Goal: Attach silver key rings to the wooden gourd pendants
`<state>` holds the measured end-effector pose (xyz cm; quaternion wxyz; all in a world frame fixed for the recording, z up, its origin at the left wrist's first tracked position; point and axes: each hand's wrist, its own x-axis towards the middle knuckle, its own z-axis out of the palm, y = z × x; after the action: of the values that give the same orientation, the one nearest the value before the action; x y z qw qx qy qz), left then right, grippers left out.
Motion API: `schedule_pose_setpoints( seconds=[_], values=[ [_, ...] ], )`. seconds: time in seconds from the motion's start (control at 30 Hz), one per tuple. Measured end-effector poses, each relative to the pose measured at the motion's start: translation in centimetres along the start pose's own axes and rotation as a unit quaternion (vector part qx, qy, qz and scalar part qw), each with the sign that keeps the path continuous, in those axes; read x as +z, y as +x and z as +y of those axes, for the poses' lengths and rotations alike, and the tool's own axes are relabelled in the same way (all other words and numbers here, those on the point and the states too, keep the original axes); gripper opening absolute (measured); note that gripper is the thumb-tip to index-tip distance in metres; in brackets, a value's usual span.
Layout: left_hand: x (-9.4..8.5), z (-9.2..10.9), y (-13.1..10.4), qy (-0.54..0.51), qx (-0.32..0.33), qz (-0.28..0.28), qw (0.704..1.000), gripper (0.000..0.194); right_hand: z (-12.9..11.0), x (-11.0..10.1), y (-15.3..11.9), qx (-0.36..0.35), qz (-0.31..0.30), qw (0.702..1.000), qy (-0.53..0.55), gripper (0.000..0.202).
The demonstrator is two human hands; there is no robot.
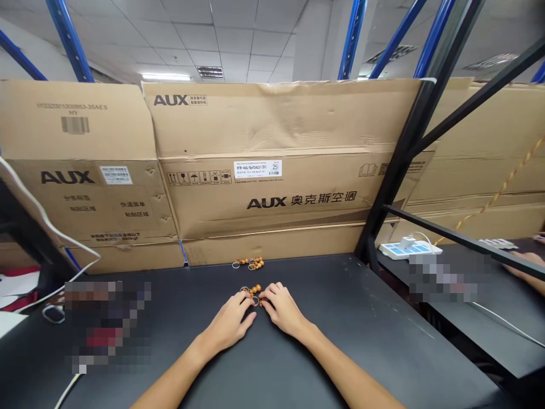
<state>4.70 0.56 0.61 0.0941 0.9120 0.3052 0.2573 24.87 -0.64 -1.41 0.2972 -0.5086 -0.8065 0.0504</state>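
A keychain of brown round beads [256, 289] with metal rings lies on the black tabletop between my hands; its lower part is partly hidden by my fingers, and I cannot tell whether it is one piece or two. My left hand [230, 322] lies palm down, its fingertips at the edge of a metal ring [256, 301] and its thumb spread away. From the other side my right hand [281, 308] has thumb and fingers closed at the small beads beside that ring. Farther back, near the cardboard, more beaded keychains [257, 263] lie together with their rings.
Large cardboard sheets [272, 125] stand along the back edge. A black metal frame [389, 165] rises at the right, with a power strip [409, 250] and another person's hand [528, 262] beyond it. Blurred items [106, 318] and a white cable [46, 221] are at the left.
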Motion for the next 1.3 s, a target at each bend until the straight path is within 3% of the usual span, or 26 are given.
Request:
schedule_pose_setpoints(
  seconds=[0.13, 0.5, 0.77, 0.97, 1.17, 1.3],
  values=[
    [0.0, 0.0, 0.0, -0.004, -0.015, 0.005, 1.000, 0.008, 0.0, 0.2, -0.1, -0.022, 0.010, 0.999, 0.040, 0.015],
    [0.1, -0.3, 0.0, 0.019, 0.024, 0.024, 0.999, 0.018, -1.1, -0.2, -0.4, -0.042, 0.025, 0.980, 0.195, 0.015],
    [-0.2, -0.2, -0.1, 0.002, 0.007, 0.009, 1.000, 0.016, -0.5, 0.4, -0.3, -0.017, 0.035, 0.991, 0.127, 0.013],
    [0.1, -0.4, -0.1, 0.004, 0.007, 0.012, 1.000, 0.017, -1.2, 0.0, -0.4, -0.052, 0.005, 0.985, 0.164, 0.015],
    [-0.4, -0.1, 0.0, -0.002, 0.016, -0.005, 1.000, 0.018, -0.5, 0.5, -0.2, 0.002, 0.043, 0.994, 0.100, 0.013],
    [-0.3, -0.1, -0.1, 0.008, -0.009, 0.008, 1.000, 0.017, -0.5, 0.4, -0.4, -0.031, 0.029, 0.991, 0.126, 0.013]
  ],
)
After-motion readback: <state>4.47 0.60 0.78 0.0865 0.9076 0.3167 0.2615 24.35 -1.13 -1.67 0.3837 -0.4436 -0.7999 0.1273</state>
